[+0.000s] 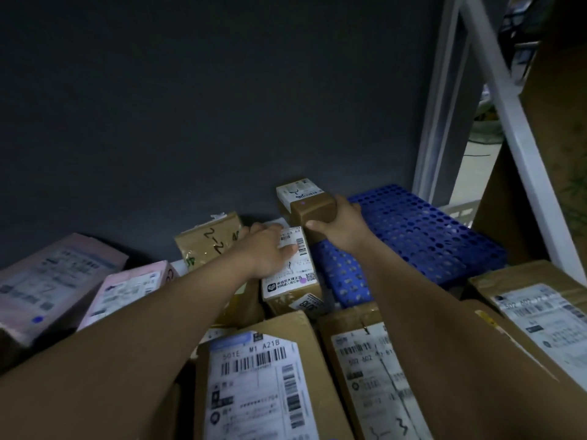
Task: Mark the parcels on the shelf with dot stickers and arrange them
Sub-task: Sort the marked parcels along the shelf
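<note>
Labelled cartons [260,385] crowd the shelf's front edge; behind, left hand [266,249] lies flat on a stickered parcel [290,274] while right hand [340,227] grips a small box [314,208], which might topple if released crooked.

On a dim shelf crowded with parcels, the right hand [341,228] grips a small brown box [313,206] above a blue perforated panel [422,236] while the left hand [270,250] rests on a labelled box [293,281].
</note>
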